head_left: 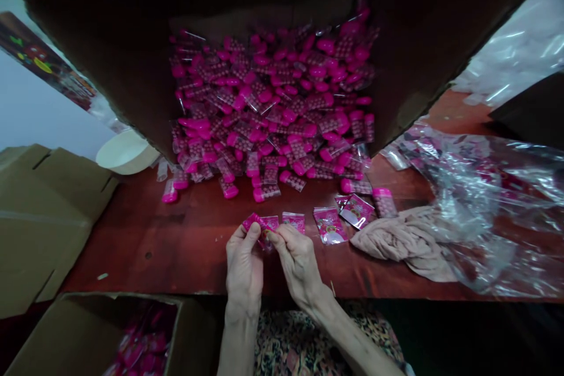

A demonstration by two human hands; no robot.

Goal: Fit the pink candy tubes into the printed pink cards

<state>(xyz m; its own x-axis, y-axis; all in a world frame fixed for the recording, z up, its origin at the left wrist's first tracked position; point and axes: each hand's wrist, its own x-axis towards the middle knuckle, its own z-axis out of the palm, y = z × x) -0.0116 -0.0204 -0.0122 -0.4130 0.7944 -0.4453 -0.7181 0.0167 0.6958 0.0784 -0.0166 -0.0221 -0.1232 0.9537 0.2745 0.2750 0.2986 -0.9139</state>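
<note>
Red table point(176, 252): pink-capped tubes point(265, 193), pink sachets point(329, 224), crumpled cloth point(403, 242), clear plastic point(484, 252).

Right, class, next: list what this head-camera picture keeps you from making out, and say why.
All in the head view:
Crinkled pink packet between left hand and right hand: full outline, covered by fingers.
Small square pink packets: lettering, too small and blurred.
Heaped clear containers with pink caps: lower layers, hidden by upper ones.
Open brown cardboard box, lower left: base, cut off by bottom edge.
Crumpled clear plastic sheeting: far end, cut off by right edge.

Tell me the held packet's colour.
The packet is bright pink; see the head view.
</note>
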